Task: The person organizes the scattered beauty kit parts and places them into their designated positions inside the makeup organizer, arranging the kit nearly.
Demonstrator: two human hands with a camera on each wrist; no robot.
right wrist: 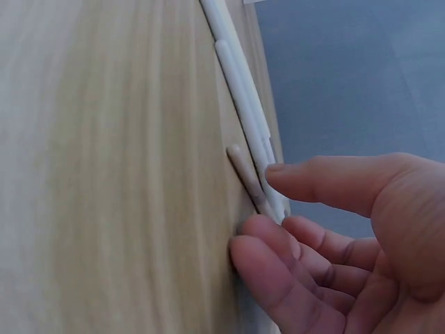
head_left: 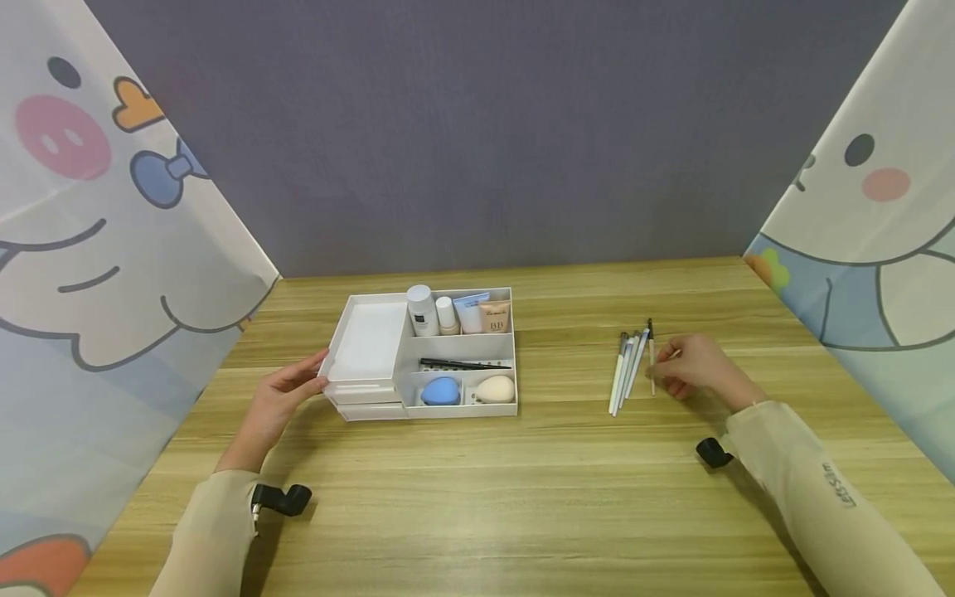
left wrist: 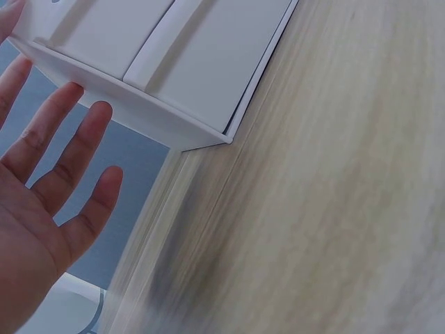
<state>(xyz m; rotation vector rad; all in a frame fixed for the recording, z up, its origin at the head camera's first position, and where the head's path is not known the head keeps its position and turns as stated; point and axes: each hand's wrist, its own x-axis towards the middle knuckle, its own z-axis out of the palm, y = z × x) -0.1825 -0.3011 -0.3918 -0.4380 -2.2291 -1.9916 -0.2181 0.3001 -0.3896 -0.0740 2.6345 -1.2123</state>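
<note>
A white cosmetics organizer (head_left: 459, 343) stands left of the table's middle. My left hand (head_left: 279, 398) touches its left side with fairly straight fingers; the left wrist view shows these fingers (left wrist: 69, 149) spread beside the drawer fronts. At the right, my right hand (head_left: 690, 366) is over a slim makeup brush (head_left: 652, 356) with a dark tip. The right wrist view shows my thumb and bent fingers on either side of that brush's pale handle (right wrist: 243, 170), with a gap between them. Several white-handled brushes (head_left: 627, 369) lie just left of it.
In the organizer are a white bottle (head_left: 423, 312), a smaller bottle (head_left: 446, 315), two tubes, a black pencil-like stick (head_left: 462, 364), a blue makeup sponge (head_left: 441, 391) and a cream sponge (head_left: 496, 389). A grey panel (head_left: 477, 141) stands behind the wooden table (head_left: 507, 506).
</note>
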